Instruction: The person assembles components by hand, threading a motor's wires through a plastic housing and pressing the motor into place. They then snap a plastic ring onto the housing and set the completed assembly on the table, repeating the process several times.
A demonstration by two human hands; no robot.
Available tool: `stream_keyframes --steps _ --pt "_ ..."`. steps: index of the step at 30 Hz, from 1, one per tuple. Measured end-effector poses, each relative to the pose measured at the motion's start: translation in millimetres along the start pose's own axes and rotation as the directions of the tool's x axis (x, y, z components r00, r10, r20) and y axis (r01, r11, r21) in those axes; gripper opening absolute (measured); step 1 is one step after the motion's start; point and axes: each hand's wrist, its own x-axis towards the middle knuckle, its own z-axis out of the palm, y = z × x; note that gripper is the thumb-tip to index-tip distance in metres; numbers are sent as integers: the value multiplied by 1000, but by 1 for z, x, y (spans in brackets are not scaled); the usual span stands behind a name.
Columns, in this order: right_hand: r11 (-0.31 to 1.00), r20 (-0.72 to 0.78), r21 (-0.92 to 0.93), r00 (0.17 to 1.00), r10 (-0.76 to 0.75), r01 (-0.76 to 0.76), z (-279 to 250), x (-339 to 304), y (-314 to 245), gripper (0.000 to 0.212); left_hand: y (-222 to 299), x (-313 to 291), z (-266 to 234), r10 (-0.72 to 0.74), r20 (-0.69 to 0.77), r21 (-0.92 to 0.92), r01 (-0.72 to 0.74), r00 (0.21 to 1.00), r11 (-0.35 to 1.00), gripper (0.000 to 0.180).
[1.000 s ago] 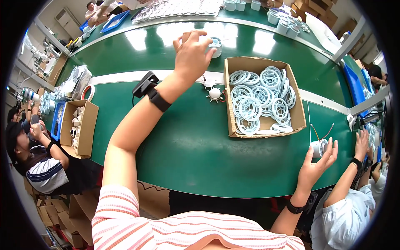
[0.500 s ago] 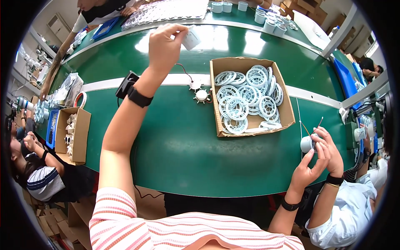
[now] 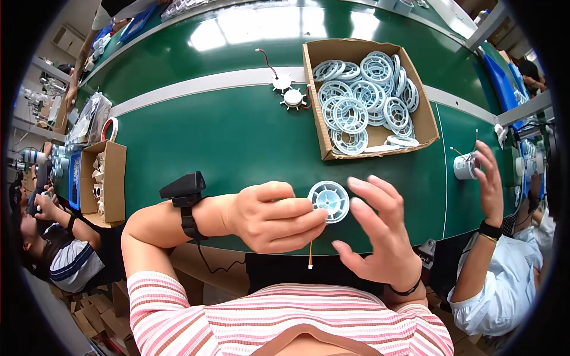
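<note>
My left hand (image 3: 279, 217) is closed around the edge of a pale blue round spoked housing (image 3: 329, 202), held over the near edge of the green table with its spoked face up. A thin wire (image 3: 310, 254) with a white connector hangs below my fingers. Just right of the housing, my right hand (image 3: 377, 232) is open, its fingers and thumb spread, holding nothing. Beyond my hands stands a cardboard box (image 3: 324, 140) of pale blue spoked rings (image 3: 350, 115). Left of that box lie two white toothed discs (image 3: 293, 99) with dark wires.
A pale cup with wires (image 3: 465, 167) stands at the right beside a co-worker's open hand (image 3: 489, 184). At the left are a cardboard box of small white parts (image 3: 113, 181), a tape roll (image 3: 109, 129) and a blue tray (image 3: 75, 180). Another person sits at far left.
My left hand has come back from the table's far side to near my body. My right hand has left the cup at the right and moved in beside the housing. The view has shifted.
</note>
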Motion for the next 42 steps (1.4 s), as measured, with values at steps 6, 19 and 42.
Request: stream_keyframes --steps 6,19,42 --pt "1000 148 2 989 -22 22 26 11 18 70 -5 -3 10 43 7 -161 -41 999 986 11" --pt "1000 -9 13 1000 3 -3 36 0 22 28 -18 -5 10 -474 328 -635 562 817 530 5" --pt "1000 -99 -16 995 15 -16 35 0 15 20 -95 6 -11 -927 72 -551 789 369 272 18"
